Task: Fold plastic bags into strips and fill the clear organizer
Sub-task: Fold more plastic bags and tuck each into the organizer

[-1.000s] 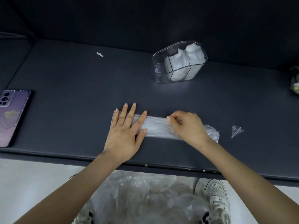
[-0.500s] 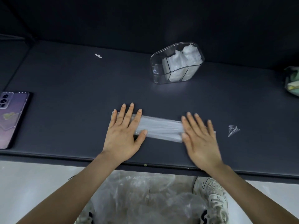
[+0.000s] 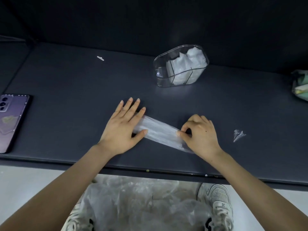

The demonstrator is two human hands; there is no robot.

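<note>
A clear plastic bag folded into a long strip [image 3: 158,130] lies across the dark table [image 3: 66,90], running from upper left to lower right. My left hand [image 3: 123,129] lies flat with straight fingers pressing the strip's left end down. At the right end, my right hand [image 3: 200,134] pinches the strip between thumb and curled fingers. The clear organizer [image 3: 180,66] stands behind them, with white folded bags filling its right compartments; its left compartment looks see-through.
A purple phone [image 3: 11,120] lies at the table's left edge. A small scrap of clear plastic [image 3: 238,134] sits right of my right hand. A greenish bundle [image 3: 300,85] is at the far right. A heap of loose plastic bags [image 3: 141,202] lies on the floor between my shoes.
My right hand went from lying flat on the strip's right end to pinching it. The strip now slants down to the right. My left hand stayed flat on the left end.
</note>
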